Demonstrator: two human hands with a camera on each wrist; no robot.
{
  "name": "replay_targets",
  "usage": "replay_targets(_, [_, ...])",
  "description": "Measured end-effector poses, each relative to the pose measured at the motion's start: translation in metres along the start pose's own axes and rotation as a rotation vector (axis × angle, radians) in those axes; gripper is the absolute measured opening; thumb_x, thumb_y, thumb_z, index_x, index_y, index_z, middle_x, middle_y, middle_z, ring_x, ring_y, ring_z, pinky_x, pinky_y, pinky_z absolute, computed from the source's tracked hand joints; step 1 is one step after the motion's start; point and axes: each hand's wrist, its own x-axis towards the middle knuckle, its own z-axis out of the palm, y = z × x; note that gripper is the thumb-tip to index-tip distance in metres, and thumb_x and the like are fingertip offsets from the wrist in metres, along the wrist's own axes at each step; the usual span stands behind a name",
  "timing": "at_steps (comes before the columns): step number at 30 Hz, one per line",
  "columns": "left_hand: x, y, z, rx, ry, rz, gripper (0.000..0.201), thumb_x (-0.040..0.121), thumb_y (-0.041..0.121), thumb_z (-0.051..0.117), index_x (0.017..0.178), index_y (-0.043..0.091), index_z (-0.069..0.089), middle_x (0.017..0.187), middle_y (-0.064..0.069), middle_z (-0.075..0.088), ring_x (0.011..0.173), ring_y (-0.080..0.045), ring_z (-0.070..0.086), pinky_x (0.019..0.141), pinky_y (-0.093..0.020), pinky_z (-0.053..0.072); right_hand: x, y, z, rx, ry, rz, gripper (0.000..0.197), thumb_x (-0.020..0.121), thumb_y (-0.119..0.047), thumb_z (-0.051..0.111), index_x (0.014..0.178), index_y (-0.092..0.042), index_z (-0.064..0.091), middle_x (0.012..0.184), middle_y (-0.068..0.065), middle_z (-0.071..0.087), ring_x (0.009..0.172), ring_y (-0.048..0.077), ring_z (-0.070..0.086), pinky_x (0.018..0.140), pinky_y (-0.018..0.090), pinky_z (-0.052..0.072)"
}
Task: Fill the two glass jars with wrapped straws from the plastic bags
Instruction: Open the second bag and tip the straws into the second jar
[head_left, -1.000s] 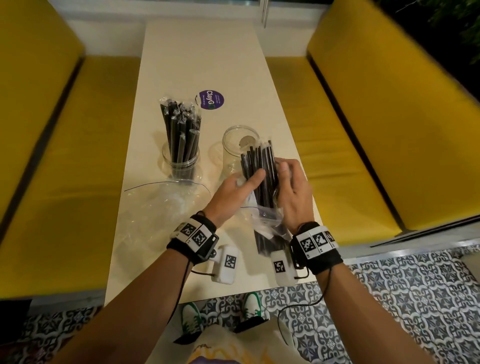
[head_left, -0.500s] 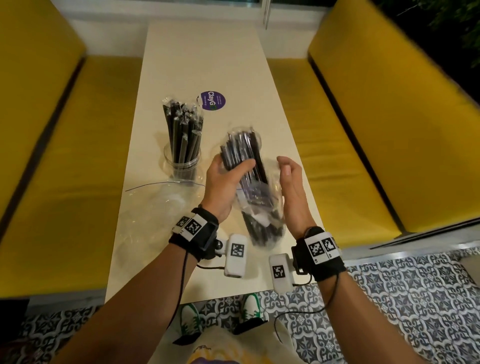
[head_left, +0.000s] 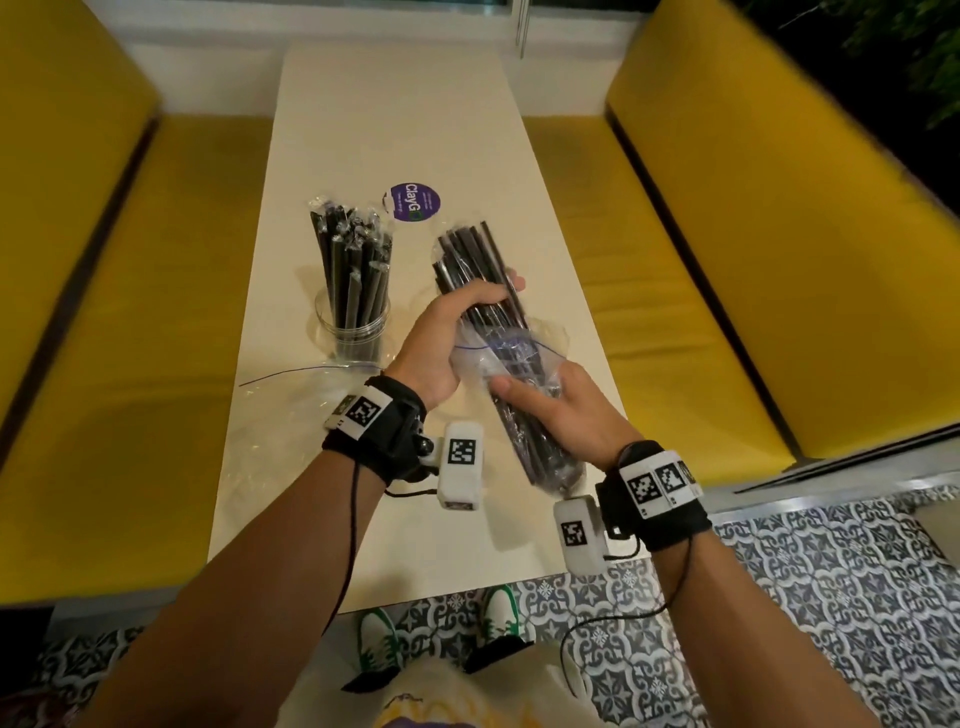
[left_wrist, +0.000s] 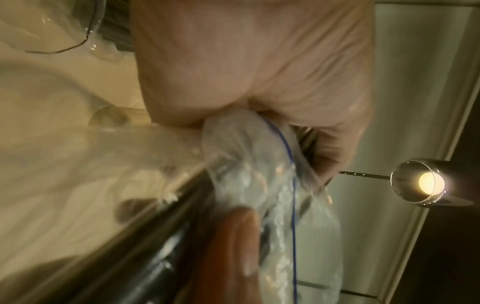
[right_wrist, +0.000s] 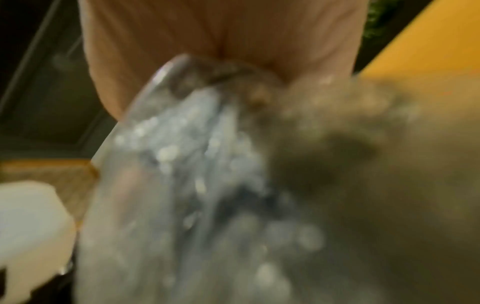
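Observation:
My left hand (head_left: 447, 332) grips a bundle of black wrapped straws (head_left: 467, 254) near its middle; the tops point away and left. The bundle's lower half sits in a clear plastic bag (head_left: 511, 358) with a blue seal line. My right hand (head_left: 563, 413) holds that bag from the right, thumb on top. A glass jar (head_left: 353, 338) packed with wrapped straws stands left of my hands. The second jar is hidden behind the bundle and my left hand. The left wrist view shows the bag (left_wrist: 259, 164) bunched under my palm. The right wrist view is a blur of plastic (right_wrist: 182, 164).
An empty clear bag (head_left: 291, 421) lies flat on the white table (head_left: 395, 114), near left. A purple round sticker (head_left: 415, 201) sits beyond the jar. Yellow benches (head_left: 675, 249) flank the table on both sides. The table's near edge is just below my wrists.
My left hand closed round the bundle and lifted it up and away. My right hand slid down to hold the bag's lower part, and more of the straws now stick out of the bag.

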Motion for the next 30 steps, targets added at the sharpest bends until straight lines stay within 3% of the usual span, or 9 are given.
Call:
replay_targets(4, [0.004,0.005,0.004,0.029,-0.058,-0.038,0.029,0.089,0.018,0.077,0.117,0.010,0.073,0.119,-0.015,0.072,0.101,-0.028,0.071,0.104,-0.054,0.054,-0.001,-0.005,-0.008,0.094,-0.041,0.039,0.023,0.103,-0.041,0.064,0.119,-0.024,0.066,0.104,0.000,0.078,0.096,0.018,0.075,0.096,0.045,0.057])
replay_targets(9, [0.013,-0.001,0.023,0.009,0.255,-0.007,0.014,0.080,0.008,0.080,0.091,0.003,0.073,0.086,-0.017,0.074,0.079,-0.030,0.071,0.078,-0.042,0.062,-0.001,-0.003,-0.016,0.094,-0.069,0.039,0.045,0.095,-0.053,0.071,0.133,-0.032,0.061,0.120,-0.002,0.076,0.109,0.018,0.075,0.103,0.053,0.056])
replay_targets(13, [0.021,0.000,0.027,-0.166,0.390,-0.060,0.017,0.076,0.010,0.074,0.061,0.013,0.067,0.072,-0.006,0.064,0.064,-0.028,0.066,0.064,-0.040,0.060,-0.007,0.001,-0.048,0.282,0.168,-0.041,0.071,0.076,-0.045,0.083,0.139,-0.032,0.052,0.130,-0.001,0.069,0.106,0.019,0.076,0.085,0.041,0.065])
replay_targets(16, [0.025,0.003,0.030,-0.287,0.408,-0.068,0.029,0.093,0.011,0.062,0.066,0.015,0.053,0.060,-0.001,0.058,0.053,-0.023,0.063,0.052,-0.032,0.057,-0.009,0.006,-0.068,0.414,0.403,-0.198,0.051,0.082,-0.038,0.076,0.127,-0.018,0.061,0.129,0.005,0.070,0.114,0.028,0.071,0.089,0.052,0.062])
replay_targets(19, [0.031,0.001,0.031,-0.339,0.438,-0.078,0.029,0.094,0.012,0.059,0.068,0.015,0.048,0.064,-0.004,0.061,0.067,-0.027,0.065,0.063,-0.033,0.058,-0.006,0.009,-0.071,0.449,0.543,-0.343,0.041,0.093,-0.042,0.074,0.117,-0.011,0.067,0.122,0.016,0.070,0.118,0.047,0.064,0.098,0.068,0.054])
replay_targets(23, [0.035,0.000,0.032,-0.324,0.521,-0.064,0.028,0.092,0.013,0.060,0.071,0.016,0.041,0.085,-0.007,0.061,0.059,-0.022,0.064,0.051,-0.022,0.044,-0.005,0.000,-0.063,0.437,0.550,-0.355,0.040,0.097,-0.026,0.061,0.130,-0.003,0.064,0.129,0.023,0.067,0.121,0.044,0.064,0.093,0.054,0.059])
replay_targets(26, [0.032,0.003,0.033,-0.405,0.480,-0.051,0.032,0.099,0.010,0.054,0.070,0.016,0.040,0.079,-0.005,0.061,0.039,-0.014,0.057,0.034,-0.013,0.033,0.000,-0.003,-0.060,0.283,0.601,-0.326,0.025,0.107,-0.016,0.056,0.123,-0.002,0.069,0.121,0.007,0.072,0.115,0.023,0.070,0.079,0.037,0.062])
replay_targets(28, [0.029,0.000,0.035,-0.363,0.445,-0.080,0.021,0.099,0.016,0.057,0.078,0.016,0.053,0.097,-0.007,0.065,0.062,-0.017,0.066,0.046,-0.021,0.047,0.005,-0.004,-0.059,0.264,0.663,-0.279,0.019,0.107,-0.010,0.055,0.112,0.001,0.070,0.108,-0.001,0.073,0.101,0.011,0.071,0.070,0.031,0.060])
replay_targets(30, [0.026,-0.005,0.035,-0.324,0.443,-0.086,0.013,0.101,0.020,0.056,0.091,0.016,0.063,0.095,-0.006,0.067,0.077,-0.021,0.065,0.064,-0.033,0.054,0.014,-0.004,-0.060,0.285,0.742,-0.238,0.014,0.105,-0.010,0.058,0.102,-0.006,0.071,0.102,0.001,0.074,0.097,0.018,0.073,0.072,0.043,0.064])
